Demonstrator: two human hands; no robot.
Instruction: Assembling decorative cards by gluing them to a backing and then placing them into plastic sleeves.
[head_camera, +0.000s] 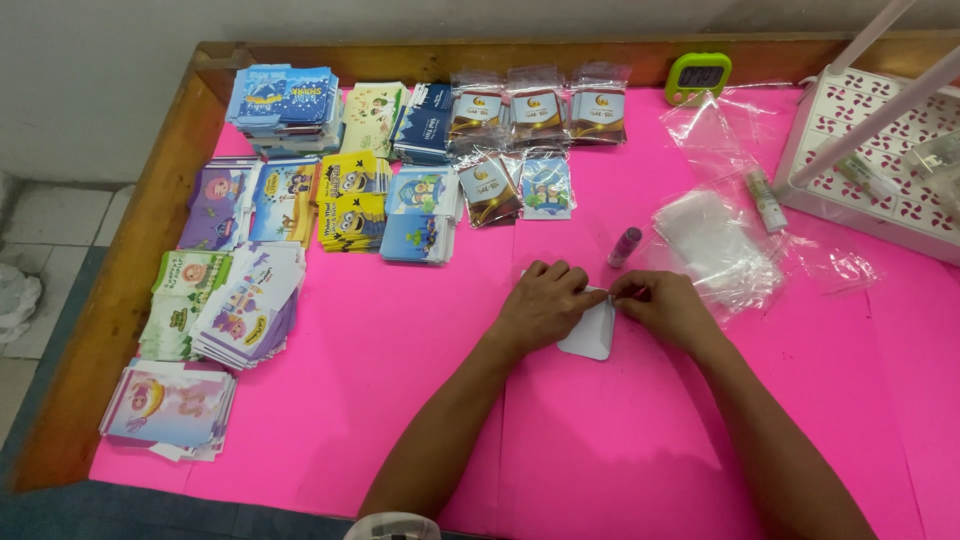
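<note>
— Surface condition?

— Bright pink sheet covers a wooden-rimmed table set against a pale wall. All positions below are taken from the small white rounded-corner card, which lies flat on the pink sheet near its middle.

— Hands?

— Left hand rests on the card's left edge, fingers curled and closed down onto it. Right hand meets it at the card's upper right corner, fingertips pinched together on that corner. Both hands touch the card; whether anything else sits between the fingertips cannot be told.

— Nearby items?

— Just above the card, a small purple glue stick lying tilted. To the upper right, a loose heap of clear plastic sleeves. Further right, a white perforated plastic basket. Far above, at the table's back rim, a green digital timer.

— And to the left?

— Well apart to the upper left, stacks of colourful printed cards in rows; among them, directly above the card, several cards already sealed in clear bags. Far left, fanned stacks of purple and green cards.
</note>
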